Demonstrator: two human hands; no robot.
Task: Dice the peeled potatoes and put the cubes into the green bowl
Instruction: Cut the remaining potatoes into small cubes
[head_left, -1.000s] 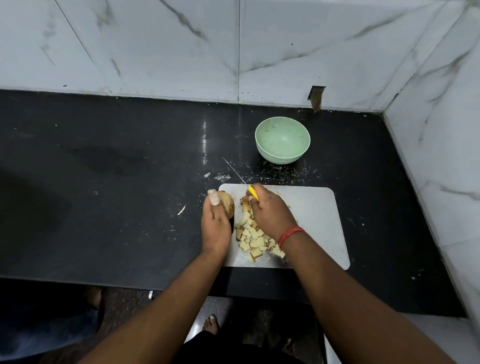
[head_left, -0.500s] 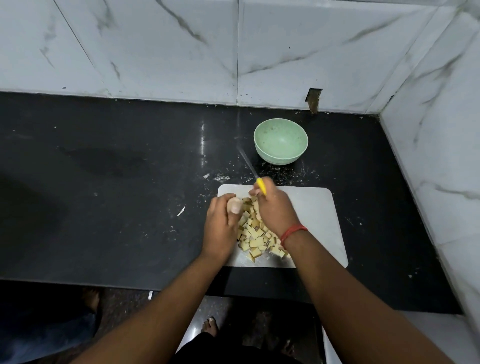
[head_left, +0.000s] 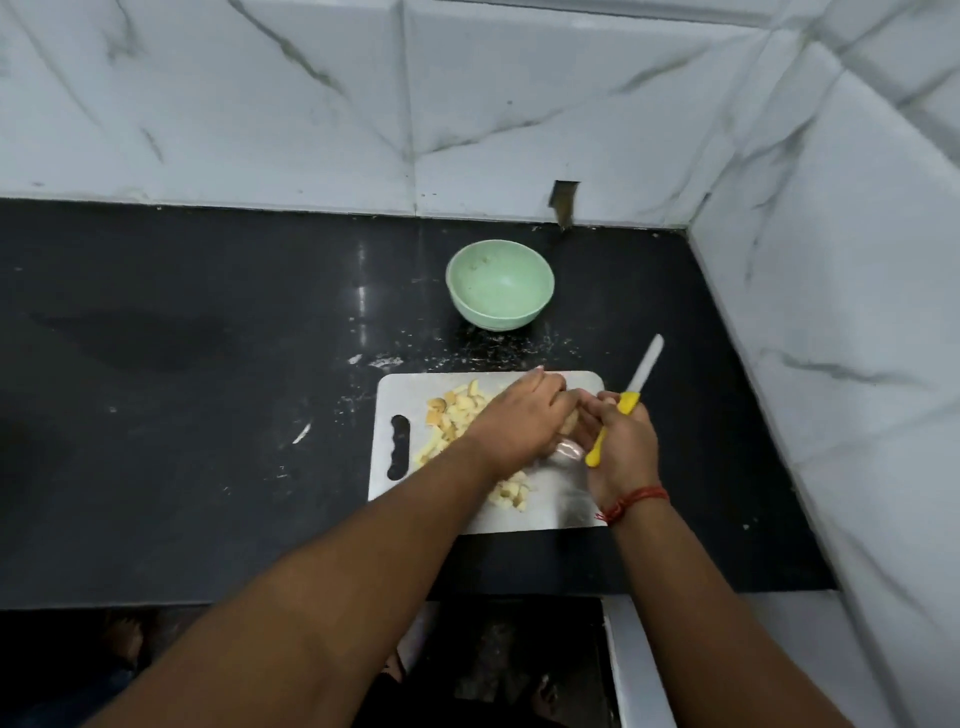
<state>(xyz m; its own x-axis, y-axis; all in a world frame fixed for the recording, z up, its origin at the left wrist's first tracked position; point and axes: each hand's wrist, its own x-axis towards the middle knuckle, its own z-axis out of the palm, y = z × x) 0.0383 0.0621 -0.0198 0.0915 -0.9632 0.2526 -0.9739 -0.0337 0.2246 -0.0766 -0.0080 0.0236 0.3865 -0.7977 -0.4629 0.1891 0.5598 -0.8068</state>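
A white cutting board lies on the black counter, with a pile of pale yellow potato cubes on its left half and more cubes near my left wrist. My left hand reaches across the board and curls over a potato piece, which is mostly hidden between my hands. My right hand grips the yellow handle of a knife; its white blade points up and to the right, off the board. The green bowl stands behind the board and holds no cubes.
White marble walls close the counter at the back and on the right. A slot is cut in the back wall behind the bowl. White scraps and crumbs lie left of the board. The counter's front edge runs just below the board.
Both hands moved from the cube pile to the board's right side. The knife swung from pointing far-left to pointing far-right. The cube pile now lies uncovered on the left.
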